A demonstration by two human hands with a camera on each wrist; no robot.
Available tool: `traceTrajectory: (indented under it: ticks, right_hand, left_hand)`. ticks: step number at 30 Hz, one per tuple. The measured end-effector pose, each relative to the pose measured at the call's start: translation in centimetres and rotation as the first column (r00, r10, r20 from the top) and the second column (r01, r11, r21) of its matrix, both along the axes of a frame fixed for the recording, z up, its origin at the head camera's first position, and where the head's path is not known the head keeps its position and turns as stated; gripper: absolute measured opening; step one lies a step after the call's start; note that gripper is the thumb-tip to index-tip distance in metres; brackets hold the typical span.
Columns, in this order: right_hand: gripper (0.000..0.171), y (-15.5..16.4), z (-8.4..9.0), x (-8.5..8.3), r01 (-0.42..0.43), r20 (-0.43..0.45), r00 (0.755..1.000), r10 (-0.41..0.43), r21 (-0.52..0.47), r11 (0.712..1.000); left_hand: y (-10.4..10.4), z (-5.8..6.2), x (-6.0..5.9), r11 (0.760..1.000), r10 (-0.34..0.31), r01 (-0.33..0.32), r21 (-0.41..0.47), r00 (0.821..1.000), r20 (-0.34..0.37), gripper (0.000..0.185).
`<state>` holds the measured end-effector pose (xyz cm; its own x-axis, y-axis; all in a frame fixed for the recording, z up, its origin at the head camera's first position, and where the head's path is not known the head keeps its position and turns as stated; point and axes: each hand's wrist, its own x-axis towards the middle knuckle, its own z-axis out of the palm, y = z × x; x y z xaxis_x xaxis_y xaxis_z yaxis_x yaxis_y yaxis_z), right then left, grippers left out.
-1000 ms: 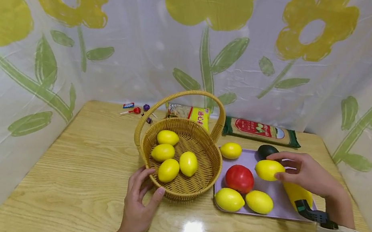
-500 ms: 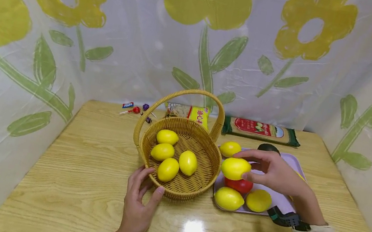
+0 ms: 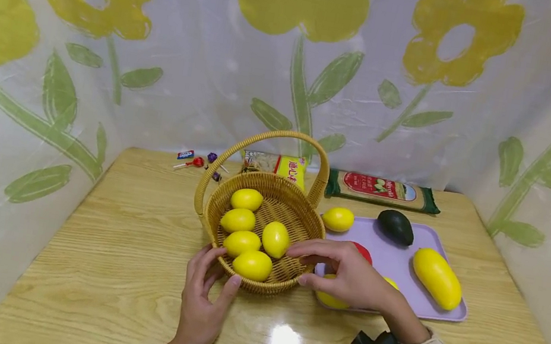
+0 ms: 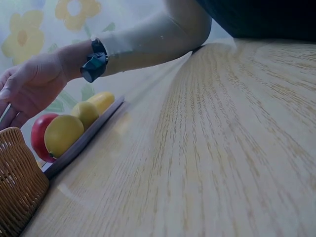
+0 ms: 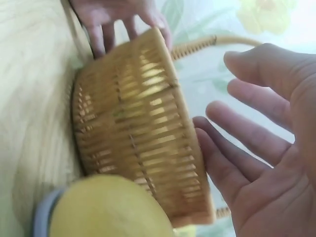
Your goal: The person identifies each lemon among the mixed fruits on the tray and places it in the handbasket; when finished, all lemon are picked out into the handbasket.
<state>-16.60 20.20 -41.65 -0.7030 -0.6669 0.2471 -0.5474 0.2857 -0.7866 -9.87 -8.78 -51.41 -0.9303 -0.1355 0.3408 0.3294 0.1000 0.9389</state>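
A wicker basket [image 3: 298, 199] with a tall arched handle holds several yellow lemons [image 3: 252, 265], bunched mostly on its left side. My left hand [image 3: 203, 311] rests against the front left of the basket, fingers and thumb touching the rim. Over the right rim hovers my right hand [image 3: 351, 277], fingers stretched out and thumb apart, with nothing held. The right wrist view shows the spread fingers [image 5: 247, 123] beside the basket wall [image 5: 133, 113]. A lilac tray [image 3: 404, 264] stands to the right; a red fruit [image 3: 363, 251] and lemons on it are partly hidden by my right hand.
The tray also bears a dark green avocado-like fruit [image 3: 395, 227], a long yellow fruit [image 3: 437, 279] and a lemon [image 3: 338, 219] at its back left corner. Behind stand a green-ended noodle packet [image 3: 383, 191], a yellow snack bag [image 3: 276, 166] and small lollipops [image 3: 197, 162].
My right hand carried a lemon leftward from the tray and let it go in the basket, where the lemons at the front have shifted. My left hand stays at the rim.
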Motion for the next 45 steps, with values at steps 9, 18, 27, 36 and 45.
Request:
traceTrajectory:
  ticks: [9,18,27,36,45]
  right_hand:
    - [0.035,6.0,-0.3,1.3,0.118,0.072,0.991,-0.112,-0.089,0.989]
    - [0.039,13.9,-2.2,4.5,0.362,0.036,0.932,-0.360,-0.106,0.926]
    - [0.043,15.4,-4.6,4.5,0.374,0.099,0.923,-0.372,0.001,0.927]
    - [0.048,15.0,-5.3,4.6,0.382,0.129,0.910,-0.394,0.105,0.918]
    - [0.047,14.9,-5.2,4.7,0.413,0.119,0.893,-0.435,0.171,0.895]
  left_hand:
    - [0.0,-0.1,0.0,1.000,0.003,-0.003,-0.002,1.000,0.009,0.054]
    - [-0.2,0.2,-0.2,1.000,0.012,-0.012,-0.012,1.000,0.014,0.054]
    - [-0.3,0.1,-0.2,1.000,0.013,-0.013,-0.008,1.000,0.022,0.054]
    - [-0.2,0.0,0.0,1.000,0.015,-0.015,-0.012,0.999,0.036,0.054]
    - [-0.2,0.0,0.0,0.999,0.020,-0.019,-0.026,0.999,0.036,0.054]
